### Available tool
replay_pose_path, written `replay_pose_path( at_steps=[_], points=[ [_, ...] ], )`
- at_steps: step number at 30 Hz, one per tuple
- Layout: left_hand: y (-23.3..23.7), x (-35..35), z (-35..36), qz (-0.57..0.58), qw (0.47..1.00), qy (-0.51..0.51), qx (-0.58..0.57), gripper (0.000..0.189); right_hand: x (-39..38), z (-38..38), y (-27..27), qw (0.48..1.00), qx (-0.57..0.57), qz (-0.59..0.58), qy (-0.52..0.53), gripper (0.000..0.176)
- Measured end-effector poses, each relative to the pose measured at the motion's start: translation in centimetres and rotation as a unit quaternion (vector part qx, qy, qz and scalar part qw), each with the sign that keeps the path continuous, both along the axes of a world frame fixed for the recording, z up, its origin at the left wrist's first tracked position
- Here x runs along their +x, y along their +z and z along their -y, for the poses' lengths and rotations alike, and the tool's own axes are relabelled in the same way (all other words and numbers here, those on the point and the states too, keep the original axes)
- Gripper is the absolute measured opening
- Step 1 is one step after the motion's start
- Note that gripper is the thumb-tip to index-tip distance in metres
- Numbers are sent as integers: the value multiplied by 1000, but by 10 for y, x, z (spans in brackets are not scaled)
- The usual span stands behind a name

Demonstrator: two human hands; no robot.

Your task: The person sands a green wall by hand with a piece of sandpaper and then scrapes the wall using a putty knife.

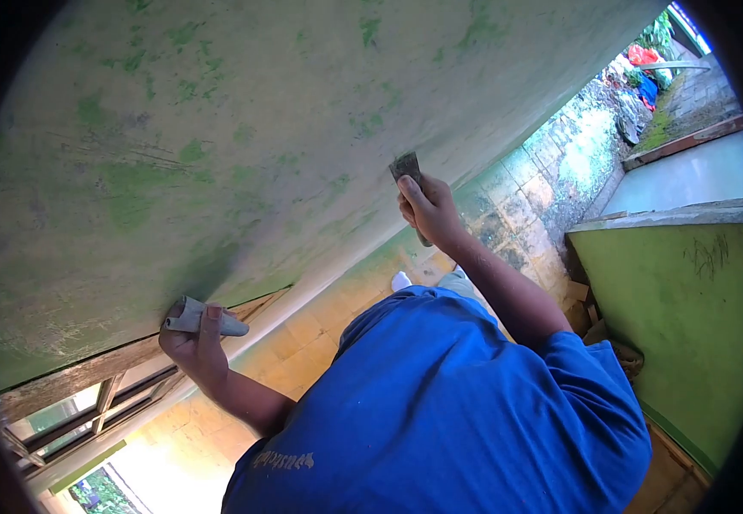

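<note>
My right hand (429,210) is closed around the handle of a scraper (405,165). Its flat, worn blade points up and overlaps the wall (243,171) in this view; the handle end pokes out below my fist. In my left hand (204,351), a folded grey sheet that looks like sandpaper (190,315) is pinched between thumb and fingers. That hand is close to the lower part of the wall, just above a wooden frame. Patches of green paint and pale, scuffed areas mark the wall.
Below my left hand runs a wooden window frame (80,377) with panes. Yellowish floor tiles (303,343) lie along the wall's base. On the right stands a green low wall (671,317) with a pale ledge. Red and blue items (645,73) lie outside at the upper right.
</note>
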State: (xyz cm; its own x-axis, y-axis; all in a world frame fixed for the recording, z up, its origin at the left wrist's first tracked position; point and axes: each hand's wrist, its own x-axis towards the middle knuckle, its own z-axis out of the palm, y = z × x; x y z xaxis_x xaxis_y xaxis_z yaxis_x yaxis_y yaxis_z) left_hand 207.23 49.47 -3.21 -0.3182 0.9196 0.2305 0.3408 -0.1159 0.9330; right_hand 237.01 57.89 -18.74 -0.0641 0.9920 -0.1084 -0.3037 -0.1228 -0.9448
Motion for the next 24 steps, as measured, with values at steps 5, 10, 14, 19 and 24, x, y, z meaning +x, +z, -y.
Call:
replay_pose_path(
  at_steps=[5, 10, 14, 19, 24],
  points=[
    [-1, 0, 0, 4, 1000, 1, 2, 16, 10, 24, -11, 999, -42, 16, -5, 35],
    [-2, -2, 0, 8, 1000, -19, 8, 15, 10, 11, -9, 996, -54, 75, 5, 36],
    [-1, 2, -2, -6, 1000, 4, -2, 14, 9, 9, -4, 998, -55, -21, 0, 39],
    [-4, -2, 0, -6, 1000, 3, 10, 13, 16, 35, -26, 997, -66, 31, 5, 40],
    [2, 5, 0, 2, 1000, -2, 4, 12, 3, 4, 4, 999, -22, 38, -23, 38]
  ],
)
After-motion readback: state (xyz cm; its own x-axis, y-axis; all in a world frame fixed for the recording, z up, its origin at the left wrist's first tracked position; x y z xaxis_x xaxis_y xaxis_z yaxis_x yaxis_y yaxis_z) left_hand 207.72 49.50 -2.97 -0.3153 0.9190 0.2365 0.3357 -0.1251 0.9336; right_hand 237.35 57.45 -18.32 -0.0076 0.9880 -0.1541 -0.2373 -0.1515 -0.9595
